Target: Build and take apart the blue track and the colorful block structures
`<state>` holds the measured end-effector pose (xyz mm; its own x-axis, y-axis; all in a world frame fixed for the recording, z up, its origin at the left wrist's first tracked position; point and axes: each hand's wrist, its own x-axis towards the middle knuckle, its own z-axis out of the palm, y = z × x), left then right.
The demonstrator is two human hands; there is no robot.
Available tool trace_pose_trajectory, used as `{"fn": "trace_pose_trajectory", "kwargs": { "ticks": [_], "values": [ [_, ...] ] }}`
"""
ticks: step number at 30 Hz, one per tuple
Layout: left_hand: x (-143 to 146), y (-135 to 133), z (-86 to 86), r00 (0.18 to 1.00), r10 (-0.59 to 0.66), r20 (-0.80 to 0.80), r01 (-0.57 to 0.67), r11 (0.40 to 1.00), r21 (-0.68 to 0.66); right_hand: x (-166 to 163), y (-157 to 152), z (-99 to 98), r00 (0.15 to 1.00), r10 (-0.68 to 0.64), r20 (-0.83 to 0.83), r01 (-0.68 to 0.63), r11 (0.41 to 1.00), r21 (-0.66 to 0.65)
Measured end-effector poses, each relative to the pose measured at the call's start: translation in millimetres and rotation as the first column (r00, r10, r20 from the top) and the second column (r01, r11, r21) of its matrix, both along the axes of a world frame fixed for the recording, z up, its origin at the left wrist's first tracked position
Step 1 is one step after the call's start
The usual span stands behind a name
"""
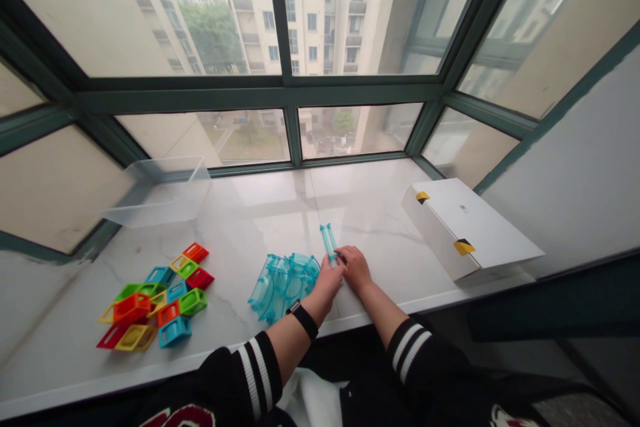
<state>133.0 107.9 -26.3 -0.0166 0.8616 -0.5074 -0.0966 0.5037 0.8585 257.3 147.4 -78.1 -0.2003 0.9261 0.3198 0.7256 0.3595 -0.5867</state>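
Translucent blue strip point(328, 239), left hand point(330, 277) and right hand point(355, 267) pinching its near end, marbled white sill point(387, 240), green-framed windows point(287, 93)

Soft daylight through windows point(286, 90), stretched edges

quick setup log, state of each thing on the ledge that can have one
Narrow translucent blue plastic strip: held near-end by left hand, right hand
Translucent blue curved plastic pieces: heaped
Multicoloured plastic frame blocks: loosely clustered
Clear plastic bin: lidless
White rectangular box: shut
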Motion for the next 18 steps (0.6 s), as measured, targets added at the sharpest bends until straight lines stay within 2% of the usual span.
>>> {"fn": "trace_pose_trajectory", "kwargs": {
  "ticks": [3,11,18],
  "values": [
    [-0.4,-1.2,2.5,1.0,0.01,-0.02,-0.011,0.999,-0.047,-1.8,-0.3,1.3,1.0,-0.006,0.029,0.006,1.0,0.001],
    [-9.0,-2.4,12.4,1.0,0.018,-0.013,-0.019,0.997,-0.073,-3.4,-2.2,4.3,0.997,-0.004,0.077,0.004,1.0,-0.005],
    [-16.3,1.2,-0.1,0.998,0.031,-0.051,-0.034,0.998,-0.055,-3.1,-1.5,1.0,0.998,0.002,0.068,-0.001,1.0,-0.016]
  ]
}}
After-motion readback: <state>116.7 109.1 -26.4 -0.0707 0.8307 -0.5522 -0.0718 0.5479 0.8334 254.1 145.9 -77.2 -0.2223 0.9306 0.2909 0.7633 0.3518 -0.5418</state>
